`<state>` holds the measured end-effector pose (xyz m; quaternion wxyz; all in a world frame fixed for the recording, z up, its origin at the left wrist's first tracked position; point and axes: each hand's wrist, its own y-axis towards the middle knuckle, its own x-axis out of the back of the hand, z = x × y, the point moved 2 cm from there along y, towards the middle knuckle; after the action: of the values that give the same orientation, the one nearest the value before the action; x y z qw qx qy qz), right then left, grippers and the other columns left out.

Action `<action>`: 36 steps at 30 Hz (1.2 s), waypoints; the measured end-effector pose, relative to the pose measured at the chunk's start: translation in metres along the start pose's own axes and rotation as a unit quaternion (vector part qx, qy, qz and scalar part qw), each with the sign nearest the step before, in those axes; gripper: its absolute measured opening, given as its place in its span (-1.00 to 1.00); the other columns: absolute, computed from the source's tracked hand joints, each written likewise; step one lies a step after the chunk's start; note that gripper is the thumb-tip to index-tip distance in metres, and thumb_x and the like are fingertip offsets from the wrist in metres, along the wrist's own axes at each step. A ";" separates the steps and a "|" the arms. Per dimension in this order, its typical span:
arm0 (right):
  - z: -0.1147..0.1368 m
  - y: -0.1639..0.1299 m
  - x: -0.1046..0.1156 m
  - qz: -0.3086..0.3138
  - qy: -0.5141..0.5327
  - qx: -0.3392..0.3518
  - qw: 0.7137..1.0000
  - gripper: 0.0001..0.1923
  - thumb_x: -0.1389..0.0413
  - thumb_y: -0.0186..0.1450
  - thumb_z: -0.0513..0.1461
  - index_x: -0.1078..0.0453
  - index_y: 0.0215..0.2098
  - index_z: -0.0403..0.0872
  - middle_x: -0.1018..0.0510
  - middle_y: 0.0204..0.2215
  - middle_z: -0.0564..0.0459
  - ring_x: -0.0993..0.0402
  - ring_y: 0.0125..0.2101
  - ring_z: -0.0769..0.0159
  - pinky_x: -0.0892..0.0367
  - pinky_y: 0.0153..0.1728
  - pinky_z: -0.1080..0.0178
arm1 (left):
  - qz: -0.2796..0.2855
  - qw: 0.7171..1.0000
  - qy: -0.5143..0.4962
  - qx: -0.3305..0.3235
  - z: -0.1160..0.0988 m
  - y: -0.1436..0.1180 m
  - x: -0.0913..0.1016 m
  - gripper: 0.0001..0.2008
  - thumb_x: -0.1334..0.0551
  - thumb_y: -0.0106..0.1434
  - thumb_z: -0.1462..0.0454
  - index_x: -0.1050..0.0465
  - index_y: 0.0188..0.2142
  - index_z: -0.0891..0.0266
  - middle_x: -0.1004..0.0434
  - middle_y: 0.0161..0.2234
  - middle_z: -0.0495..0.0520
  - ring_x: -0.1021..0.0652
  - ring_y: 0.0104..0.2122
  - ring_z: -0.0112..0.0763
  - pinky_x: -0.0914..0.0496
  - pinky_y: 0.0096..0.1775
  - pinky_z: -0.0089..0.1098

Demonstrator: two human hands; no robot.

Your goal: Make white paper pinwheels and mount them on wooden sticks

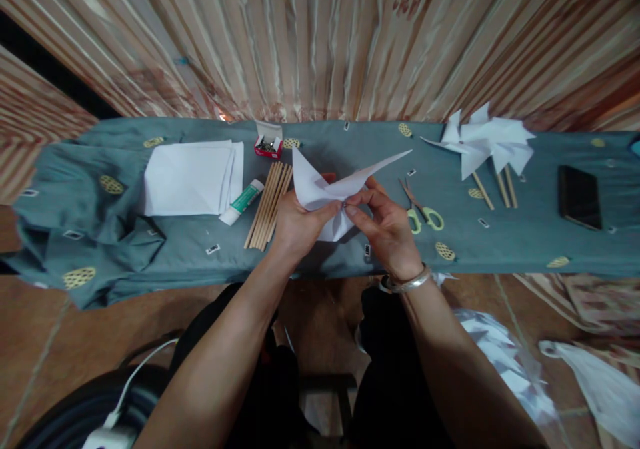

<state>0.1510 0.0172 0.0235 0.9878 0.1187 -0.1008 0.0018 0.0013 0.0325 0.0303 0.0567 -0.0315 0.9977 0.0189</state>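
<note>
Nearest the body, below the grip, two forearms rise from dark trousers, a bracelet point(407, 282) circling the right wrist. Above the table's near edge the left hand point(295, 226) and the right hand point(387, 226) meet on a cut sheet of white paper point(320, 189). Both are closed in a pinch: the left thumb and fingers clamp the paper's middle from one side, and the right fingertips press a folded corner into that same centre. One long point of the sheet sticks out up and to the right of the pinch, free in the air; another flap hangs under the hands.

By the look of it, the step in hand is gathering the corners to the centre. The next move calls for keeping that pinch tight while a further flap is drawn in, or the folds gathered so far will likely spring open.

Just left of the grip lies a bundle of wooden sticks point(269, 206), then a glue stick point(241, 202), then a stack of white sheets point(193, 177). Just right of the grip lie scissors point(420, 209) with pale green handles. Beyond the grip sits a small red box point(268, 144) with its lid up. Farther right rest finished paper pinwheels point(487, 142) on sticks, and farthest right a dark phone point(579, 196), all on the grey-green tablecloth point(350, 146) before a striped curtain point(320, 36).
</note>
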 end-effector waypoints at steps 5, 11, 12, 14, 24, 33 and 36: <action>-0.001 -0.001 -0.003 -0.009 0.006 -0.013 1.000 -0.87 -0.19 0.22 -0.11 -0.40 -0.35 0.03 -0.39 0.11 0.05 -0.30 0.16 0.16 -0.14 0.23 0.03 | -0.004 1.000 0.022 -0.015 -0.002 0.000 0.001 -0.61 -0.42 -0.10 0.27 -0.56 -0.21 0.27 -0.63 -0.39 0.01 -0.58 -0.40 -0.36 -0.47 -0.34 -0.43; -0.004 -0.001 -0.005 -0.012 -0.006 -0.027 1.000 -0.84 -0.17 0.24 -0.07 -0.41 -0.33 0.04 -0.48 0.00 0.03 -0.33 0.13 0.16 -0.21 0.18 0.04 | 0.019 1.000 -0.001 0.007 -0.003 -0.002 0.001 -0.54 -0.44 -0.12 0.25 -0.54 -0.16 0.30 -0.65 -0.33 0.05 -0.61 -0.33 -0.31 -0.49 -0.26 -0.38; -0.004 -0.001 -0.006 -0.012 -0.006 -0.026 1.000 -0.84 -0.17 0.25 -0.07 -0.41 -0.33 0.04 -0.48 0.01 0.03 -0.33 0.12 0.16 -0.20 0.17 0.04 | 0.020 1.000 0.000 0.008 -0.004 -0.002 0.002 -0.53 -0.44 -0.12 0.25 -0.54 -0.16 0.31 -0.65 -0.32 0.05 -0.61 -0.33 -0.30 -0.50 -0.26 -0.37; -0.003 -0.001 -0.006 -0.014 -0.003 -0.022 1.000 -0.84 -0.17 0.25 -0.07 -0.40 -0.34 0.03 -0.48 0.02 0.03 -0.34 0.12 0.17 -0.21 0.17 0.06 | 0.019 1.000 0.007 0.009 -0.005 -0.002 0.002 -0.55 -0.44 -0.12 0.24 -0.55 -0.17 0.31 -0.65 -0.34 0.05 -0.61 -0.34 -0.30 -0.50 -0.28 -0.36; -0.001 0.000 -0.011 -0.033 0.022 -0.008 0.999 -0.89 -0.20 0.20 -0.14 -0.39 -0.35 0.02 -0.40 0.12 0.00 -0.28 0.19 0.16 -0.08 0.25 0.00 | 0.005 1.000 0.003 0.018 -0.005 -0.002 0.009 -0.54 -0.49 -0.15 0.20 -0.57 -0.22 0.29 -0.66 -0.36 0.06 -0.62 -0.36 -0.27 -0.52 -0.27 -0.32; 0.002 0.001 -0.003 -0.090 -0.049 -0.010 0.995 -0.35 -0.29 0.09 -0.05 -0.28 0.10 -0.03 -0.24 0.26 -0.15 -0.14 0.27 0.04 -0.07 0.25 -0.09 | 0.006 0.999 -0.009 0.046 -0.005 -0.003 0.010 -0.53 -0.49 -0.16 0.23 -0.57 -0.20 0.30 -0.66 -0.35 0.04 -0.63 -0.35 -0.29 -0.52 -0.24 -0.32; 0.004 0.003 0.002 -0.052 -0.039 -0.012 0.998 -0.28 -0.30 0.10 -0.05 -0.24 0.17 -0.05 -0.37 0.18 -0.16 -0.28 0.19 0.05 -0.15 0.22 -0.06 | 0.010 0.999 -0.005 0.044 -0.008 -0.004 0.010 -0.55 -0.49 -0.17 0.24 -0.57 -0.23 0.29 -0.66 -0.38 0.03 -0.62 -0.37 -0.29 -0.52 -0.27 -0.32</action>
<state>0.1520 0.0194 0.0280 0.9832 0.1118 -0.1334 -0.0554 -0.0091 0.0277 0.0369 0.0625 -0.0190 0.9976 -0.0246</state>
